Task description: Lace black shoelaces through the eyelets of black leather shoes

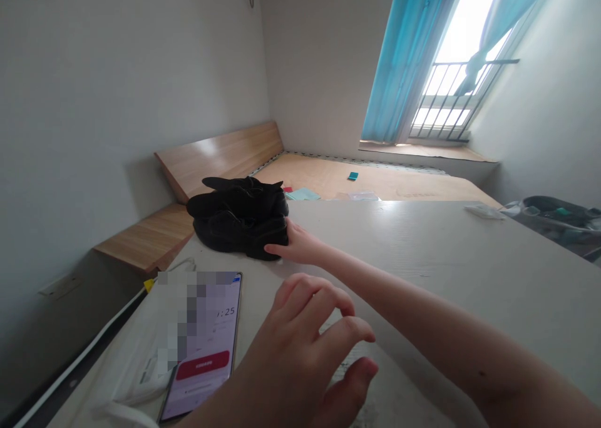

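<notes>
Black shoes (239, 218) stand close together on the white table (422, 271), and their dark shapes blend into each other. My right hand (300, 243) reaches across from the right and grips the near right end of the shoes. Its thumb lies on the side facing me, while the other fingers are mostly hidden behind. In the foreground, my left hand (310, 340) hovers over the table with its fingers loosely bent and apart, holding nothing. Just left of it lies a phone (211, 353) with a lit screen, partly blurred out.
A white packet-like object (136, 359) and a white cable (84, 346) lie at the table's left side. Behind the table is a bed (328, 168) with a wooden headboard (225, 156). A clear plastic piece (483, 211) rests at the far right edge, near a dark bin (558, 218).
</notes>
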Demonstrator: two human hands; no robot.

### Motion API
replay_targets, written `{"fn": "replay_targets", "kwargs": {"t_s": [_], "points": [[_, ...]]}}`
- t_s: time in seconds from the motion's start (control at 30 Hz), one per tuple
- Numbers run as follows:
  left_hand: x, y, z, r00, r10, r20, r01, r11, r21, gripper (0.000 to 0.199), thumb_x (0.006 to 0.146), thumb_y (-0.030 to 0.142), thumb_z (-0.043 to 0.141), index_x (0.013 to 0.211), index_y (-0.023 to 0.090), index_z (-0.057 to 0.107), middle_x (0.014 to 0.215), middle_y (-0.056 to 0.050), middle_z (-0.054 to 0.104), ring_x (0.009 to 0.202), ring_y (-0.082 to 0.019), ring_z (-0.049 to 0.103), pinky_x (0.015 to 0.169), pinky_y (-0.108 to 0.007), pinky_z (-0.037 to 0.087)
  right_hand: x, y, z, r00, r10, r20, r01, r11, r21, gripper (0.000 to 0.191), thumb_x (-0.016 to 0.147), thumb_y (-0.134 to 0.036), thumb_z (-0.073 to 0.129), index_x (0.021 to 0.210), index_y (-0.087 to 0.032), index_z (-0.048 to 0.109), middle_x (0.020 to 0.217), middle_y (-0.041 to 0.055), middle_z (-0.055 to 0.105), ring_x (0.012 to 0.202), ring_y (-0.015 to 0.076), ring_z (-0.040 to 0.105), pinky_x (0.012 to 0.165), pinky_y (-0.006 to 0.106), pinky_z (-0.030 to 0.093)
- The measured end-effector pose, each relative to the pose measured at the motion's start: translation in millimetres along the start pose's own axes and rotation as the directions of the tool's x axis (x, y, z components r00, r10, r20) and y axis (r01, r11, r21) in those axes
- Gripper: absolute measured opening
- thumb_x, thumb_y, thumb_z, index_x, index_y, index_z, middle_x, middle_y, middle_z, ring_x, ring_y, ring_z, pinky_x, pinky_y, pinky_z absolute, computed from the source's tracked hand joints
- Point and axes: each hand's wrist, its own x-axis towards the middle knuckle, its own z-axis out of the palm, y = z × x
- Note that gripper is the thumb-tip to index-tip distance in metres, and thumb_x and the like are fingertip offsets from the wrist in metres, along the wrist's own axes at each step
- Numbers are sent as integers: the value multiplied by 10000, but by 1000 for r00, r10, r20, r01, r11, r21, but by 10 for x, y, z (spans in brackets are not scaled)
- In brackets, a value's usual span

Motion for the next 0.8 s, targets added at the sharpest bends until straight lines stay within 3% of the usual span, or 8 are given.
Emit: {"fn": "replay_targets", "kwargs": {"t_s": [0.07, 0.17, 0.33, 0.43, 0.6, 0.8], "points": [[-2, -18, 25, 999, 19, -38, -19, 1000, -8, 141, 915, 238, 543, 938, 180, 669, 922, -47, 629, 911, -195, 536, 875, -363, 398, 135, -42, 66, 999, 32, 5, -32, 999, -3, 394, 942, -382, 605, 1272, -170, 564, 1279, 106, 590, 1116, 255, 602, 943, 490, 506], [24, 8, 5, 1000, -24, 6, 24, 1000, 19, 120, 900, 195, 560, 941, 179, 671, 934, -44, 636, 928, -192, 538, 894, -361, 393, 233, -40, 121, 999, 42, 4, -42, 999, 12, 390, 943, -376, 604, 1271, -169, 564, 1276, 105, 590, 1113, 254, 604, 938, 488, 509], [50, 51, -36, 1000, -15, 12, 14, 999, 31, 107, 872, 147, 573, 909, 176, 669, 907, -42, 638, 898, -185, 539, 881, -352, 409, 215, 148, 150, 999, -11, -40, 15, 994, 109, 354, 951, -354, 598, 1254, -173, 576, 1246, 98, 606, 1060, 231, 625, 897, 452, 537], [35, 24, -15, 1000, -2, -17, 2, 1000, 31, 105, 853, 144, 583, 904, 179, 668, 899, -42, 637, 890, -188, 539, 872, -359, 413, 277, 338, 190, 989, 29, -143, -3, 983, 185, 333, 957, -342, 592, 1241, -169, 581, 1219, 93, 617, 1012, 214, 640, 853, 420, 558], [10, -12, 36, 1000, 15, -10, -14, 999, 48, 85, 845, 158, 597, 877, 186, 670, 899, -39, 644, 887, -194, 542, 879, -374, 413, 562, 556, 256, 921, 157, -357, -85, 974, 209, 363, 952, -342, 596, 1272, -175, 563, 1286, 104, 581, 1085, 240, 613, 899, 457, 537], [0, -55, 106, 998, 47, -44, -44, 997, 66, 109, 845, 134, 568, 855, 183, 665, 875, -36, 635, 856, -183, 537, 844, -357, 415, 885, 548, 272, 934, 93, -346, -37, 986, 165, 375, 947, -345, 604, 1278, -174, 562, 1292, 104, 581, 1111, 250, 604, 924, 476, 522]]}}
